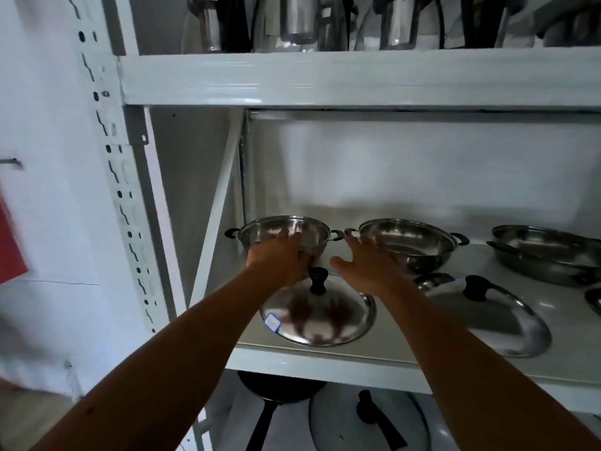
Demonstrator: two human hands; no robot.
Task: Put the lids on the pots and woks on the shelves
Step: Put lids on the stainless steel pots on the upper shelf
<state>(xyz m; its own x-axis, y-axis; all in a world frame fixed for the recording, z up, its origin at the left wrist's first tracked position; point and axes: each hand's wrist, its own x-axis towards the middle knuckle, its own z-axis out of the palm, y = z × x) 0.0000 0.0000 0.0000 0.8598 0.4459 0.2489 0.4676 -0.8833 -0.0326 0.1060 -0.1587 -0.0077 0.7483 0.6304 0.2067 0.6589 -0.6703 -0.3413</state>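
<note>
Three steel pots stand uncovered at the back of the middle shelf (325, 364): a left pot (302, 231), a middle pot (409, 244) and a right pot (546, 252). In front of them lie two steel lids with black knobs, a left lid (320, 315) and a right lid (491, 315). My left hand (279, 258) rests against the front of the left pot, fingers curled around its side. My right hand (364, 262) hovers with spread fingers between the left and middle pots, just above the left lid's rim.
The shelf above (357, 76) carries steel and glass vessels. Below, a black pan (279, 390) and a glass lid (367, 418) with a black handle lie on the lower shelf. The perforated white upright (120, 177) stands at left, beside a white wall.
</note>
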